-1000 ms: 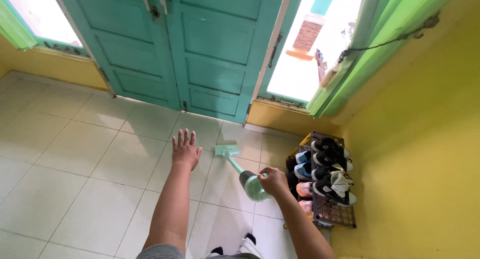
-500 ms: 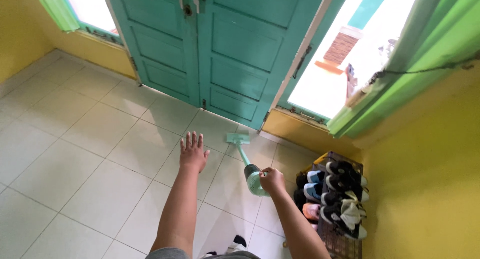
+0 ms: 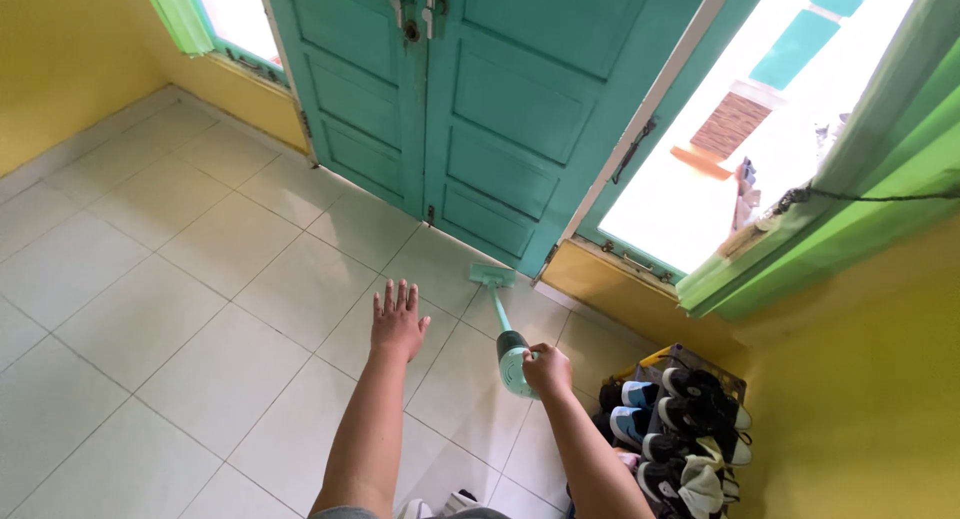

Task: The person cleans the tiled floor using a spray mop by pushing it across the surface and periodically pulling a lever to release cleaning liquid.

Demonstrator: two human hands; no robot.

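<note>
Mint-green stick vacuum [image 3: 510,354] in the right hand's [image 3: 548,370] closed grip, left hand [image 3: 398,323] spread, empty.

Entrance area of a home, as I saw it through the head camera. The floor [image 3: 150,279] was laid with pale square tiles, and the walls [image 3: 70,49] were painted yellow. A teal panelled double door [image 3: 480,99] with latches at its meeting edge stood closed, and beside it an open window [image 3: 730,149] with a green frame gave onto bright daylight and a brick pillar outside. In the corner by the door a wire shoe rack [image 3: 690,429] held several pairs of sneakers and sandals. Shoes kept at a front door marked this as a household entryway.
</note>
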